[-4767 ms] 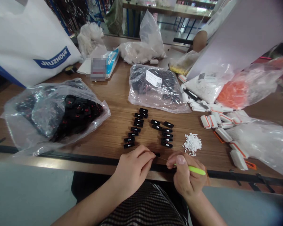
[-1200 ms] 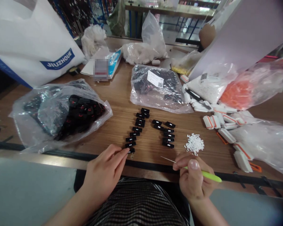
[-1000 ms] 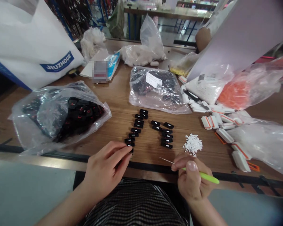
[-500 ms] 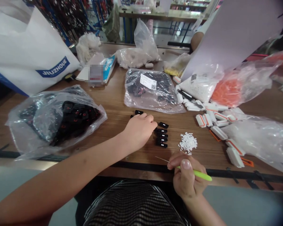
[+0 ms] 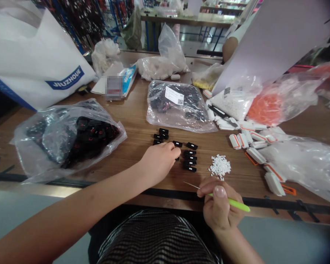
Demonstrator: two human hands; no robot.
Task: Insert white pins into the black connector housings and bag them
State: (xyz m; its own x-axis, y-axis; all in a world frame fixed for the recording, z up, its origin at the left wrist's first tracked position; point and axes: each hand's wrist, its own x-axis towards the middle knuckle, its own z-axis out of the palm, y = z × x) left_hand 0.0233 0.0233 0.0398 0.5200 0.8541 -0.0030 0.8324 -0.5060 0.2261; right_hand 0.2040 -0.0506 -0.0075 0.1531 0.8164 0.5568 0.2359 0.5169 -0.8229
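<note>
Pellet pile (image 5: 220, 167) right of connectors (image 5: 190, 161)

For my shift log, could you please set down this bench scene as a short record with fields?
Left: left hand lies palm down over a row of black connectors; grip hidden.
Right: right hand pinches a green-handled pick, its metal tip pointing left.
Nearby: second connector row; white bits pile.
Rest: bag of black parts, labelled bag, white-orange clips, wooden table.
</note>
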